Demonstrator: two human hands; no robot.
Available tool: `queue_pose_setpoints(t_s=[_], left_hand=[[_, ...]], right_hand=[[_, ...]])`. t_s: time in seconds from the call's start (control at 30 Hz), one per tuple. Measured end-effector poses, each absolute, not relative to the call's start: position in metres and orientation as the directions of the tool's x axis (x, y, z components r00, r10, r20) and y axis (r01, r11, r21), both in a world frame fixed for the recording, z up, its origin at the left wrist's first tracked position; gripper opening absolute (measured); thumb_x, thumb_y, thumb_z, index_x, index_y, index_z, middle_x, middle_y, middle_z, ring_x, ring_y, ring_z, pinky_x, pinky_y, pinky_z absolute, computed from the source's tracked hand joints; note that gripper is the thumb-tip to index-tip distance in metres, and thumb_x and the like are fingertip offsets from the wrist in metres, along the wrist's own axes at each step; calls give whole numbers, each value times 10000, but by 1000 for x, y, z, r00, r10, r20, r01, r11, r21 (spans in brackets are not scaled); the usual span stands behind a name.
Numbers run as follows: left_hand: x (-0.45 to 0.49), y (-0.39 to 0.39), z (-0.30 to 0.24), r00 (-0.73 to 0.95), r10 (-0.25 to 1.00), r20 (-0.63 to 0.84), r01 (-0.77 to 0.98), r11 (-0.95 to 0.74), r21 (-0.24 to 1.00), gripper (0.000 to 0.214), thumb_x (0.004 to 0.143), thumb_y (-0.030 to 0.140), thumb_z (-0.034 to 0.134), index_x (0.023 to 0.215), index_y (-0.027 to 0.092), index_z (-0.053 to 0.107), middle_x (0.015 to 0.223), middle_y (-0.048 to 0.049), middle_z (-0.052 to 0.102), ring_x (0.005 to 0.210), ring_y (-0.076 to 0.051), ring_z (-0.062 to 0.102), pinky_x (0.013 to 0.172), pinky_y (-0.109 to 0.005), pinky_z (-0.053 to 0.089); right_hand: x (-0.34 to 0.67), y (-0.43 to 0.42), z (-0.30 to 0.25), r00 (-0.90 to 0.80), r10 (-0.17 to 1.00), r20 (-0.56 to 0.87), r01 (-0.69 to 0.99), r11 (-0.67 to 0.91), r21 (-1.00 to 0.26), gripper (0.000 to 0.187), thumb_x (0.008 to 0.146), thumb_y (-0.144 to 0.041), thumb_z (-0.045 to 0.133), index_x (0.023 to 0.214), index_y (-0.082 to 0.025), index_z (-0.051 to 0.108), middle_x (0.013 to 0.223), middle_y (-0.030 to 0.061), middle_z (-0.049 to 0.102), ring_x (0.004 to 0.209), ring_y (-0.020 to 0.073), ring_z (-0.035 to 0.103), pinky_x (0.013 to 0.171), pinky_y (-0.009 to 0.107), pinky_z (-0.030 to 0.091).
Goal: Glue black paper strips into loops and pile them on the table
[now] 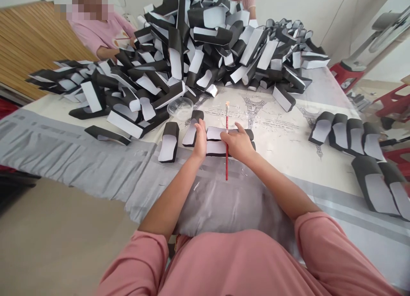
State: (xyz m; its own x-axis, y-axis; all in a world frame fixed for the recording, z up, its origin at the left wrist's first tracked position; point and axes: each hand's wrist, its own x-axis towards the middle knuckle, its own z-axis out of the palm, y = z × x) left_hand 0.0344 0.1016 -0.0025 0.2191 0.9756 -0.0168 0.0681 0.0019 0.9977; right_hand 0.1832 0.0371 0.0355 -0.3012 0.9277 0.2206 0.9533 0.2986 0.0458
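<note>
My right hand (238,143) grips a thin red-handled brush (226,153), bristles pointing away from me, and rests on a black foam piece with a white face (215,140). My left hand (200,139) lies flat with fingers stretched out, pressing the left edge of that same piece. Two more black and white pieces (169,142) lie just to the left. A small clear plastic cup (180,108) stands beyond my hands.
A big heap of black and white foam pieces (198,52) covers the far half of the cloth-covered table (96,159). Rows of pieces (347,133) lie at the right. Two people in pink sit behind the heap. Red stools (344,71) stand at the right.
</note>
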Motion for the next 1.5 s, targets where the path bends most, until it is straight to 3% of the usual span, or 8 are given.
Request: queue_pose_setpoints(t_s=[0.23,0.43,0.6,1.07,1.2,1.3,1.4,1.5], left_hand=[[34,97,6,236,972,-18,207,-32,978,704,970,487,-133,1624,314,61,1673,52,227,1547,-137,153,1264,-366,260],[32,100,2,327,944,-28,165,-28,986,786,918,554,-208,1623,247,-46,1704,28,49,1556,-126,34,1277,-341,165],[30,105,-8,325,945,13,189,-79,979,767,926,599,-167,1621,322,0,1700,27,131,1563,-158,80,1260,-363,242],[35,99,-2,280,960,31,204,-91,975,726,988,504,-121,1620,258,138,1682,-47,217,1555,-166,149,1255,-390,258],[27,97,4,300,946,126,307,-221,926,692,1004,631,223,1586,261,270,1692,-61,180,1567,-201,135,1270,-423,191],[17,93,14,368,875,314,455,-464,760,571,902,589,577,1347,235,623,1577,-103,418,1490,-275,332,1243,-456,244],[10,91,21,473,794,383,591,-608,530,316,871,480,665,1063,254,772,1252,-84,662,1212,-269,567,1147,-466,362],[9,90,21,553,764,333,653,-646,396,191,846,368,708,975,257,794,1084,-67,703,1077,-263,594,1115,-470,368]], right_hand=[[183,36,38,-311,922,229,949,312,32,332,779,13,415,938,-180,634,692,-14,651,623,145,532,1165,399,174],[183,36,40,-310,927,214,950,312,23,329,786,7,412,937,-185,633,687,-16,645,622,144,526,1162,394,172],[184,36,39,-311,927,211,949,315,16,337,788,7,406,941,-184,638,698,-13,654,629,146,533,1170,393,154],[184,35,44,-312,934,172,949,314,16,320,797,6,416,944,-175,636,721,-2,673,638,149,547,1168,390,155],[186,37,41,-324,931,168,946,321,45,339,824,-4,400,983,-170,649,747,7,694,665,157,582,1170,395,149],[188,38,39,-328,931,162,945,321,67,362,859,-22,387,1064,-159,652,800,29,722,731,172,630,1179,409,129],[189,40,37,-321,938,132,947,314,74,350,880,-42,399,1086,-161,656,820,40,733,771,180,658,1179,414,131],[190,42,35,-310,947,87,950,304,77,327,884,-54,411,1063,-164,661,835,47,740,790,189,676,1178,416,148]])
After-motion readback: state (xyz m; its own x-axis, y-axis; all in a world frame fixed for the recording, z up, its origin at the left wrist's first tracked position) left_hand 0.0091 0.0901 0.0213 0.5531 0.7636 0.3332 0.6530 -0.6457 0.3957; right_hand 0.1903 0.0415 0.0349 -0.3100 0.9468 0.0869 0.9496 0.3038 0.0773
